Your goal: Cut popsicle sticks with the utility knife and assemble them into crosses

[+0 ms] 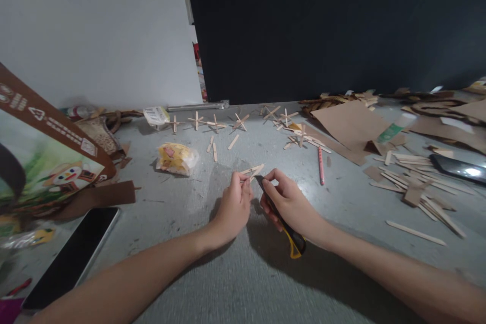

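Observation:
Pinched in the fingertips of my left hand [233, 207] are thin wooden craft sticks [255, 169], which meet at an angle. My right hand [294, 207] is wrapped round a black and yellow utility knife [297, 242]. The knife's front end points up and left, close to the sticks; whether the blade touches them I cannot tell. Just beyond my hands lie loose stick pieces [233, 142]. Farther back is a row of small crossed-stick shapes [197, 120], several of them standing on the grey table [212, 293].
A yellow snack packet [177, 158] and a phone [72, 258] lie left, beside a printed bag [56, 147]. To the right are a pink pencil [321, 164], a pile of craft sticks [429, 197], cardboard [349, 124], a glue stick [395, 129] and a dark shiny object [461, 168].

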Demonstrator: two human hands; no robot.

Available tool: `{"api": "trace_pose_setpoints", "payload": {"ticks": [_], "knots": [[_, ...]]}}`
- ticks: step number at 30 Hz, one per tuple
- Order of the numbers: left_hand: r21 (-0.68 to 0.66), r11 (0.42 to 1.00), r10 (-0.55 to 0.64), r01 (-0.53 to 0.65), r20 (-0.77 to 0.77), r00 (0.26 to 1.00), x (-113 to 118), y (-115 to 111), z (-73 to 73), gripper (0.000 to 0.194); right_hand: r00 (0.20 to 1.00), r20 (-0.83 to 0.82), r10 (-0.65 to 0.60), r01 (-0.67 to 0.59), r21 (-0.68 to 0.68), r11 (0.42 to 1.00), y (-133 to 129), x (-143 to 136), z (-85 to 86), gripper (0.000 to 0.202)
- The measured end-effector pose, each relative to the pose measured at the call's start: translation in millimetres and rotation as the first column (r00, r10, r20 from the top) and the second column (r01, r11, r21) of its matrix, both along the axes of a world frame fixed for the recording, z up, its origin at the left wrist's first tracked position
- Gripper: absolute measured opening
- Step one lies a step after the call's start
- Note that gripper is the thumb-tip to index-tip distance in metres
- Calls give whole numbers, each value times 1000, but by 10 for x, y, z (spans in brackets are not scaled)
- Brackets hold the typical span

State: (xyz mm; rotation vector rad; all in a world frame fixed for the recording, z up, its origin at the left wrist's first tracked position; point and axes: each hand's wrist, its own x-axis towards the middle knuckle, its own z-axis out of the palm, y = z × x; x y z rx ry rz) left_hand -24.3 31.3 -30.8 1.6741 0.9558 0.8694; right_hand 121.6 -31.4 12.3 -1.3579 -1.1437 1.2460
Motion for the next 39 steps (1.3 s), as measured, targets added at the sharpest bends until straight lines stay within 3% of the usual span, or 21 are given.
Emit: {"api": "trace_pose_setpoints", "payload": {"ticks": [11,24,39], "knots": [[105,995,11,0,-108,994,-23,-50,85,15,998,64,17,-13,-65,998,-12,33,81,35],[94,996,16,2,-185,983,-55,-72,105,9,985,171,26,-13,-77,997,-32,18,96,27],[103,995,36,-15,-207,978,-42,-60,88,11,996,-44,79,-84,-141,986,14,47,85,30]]}}
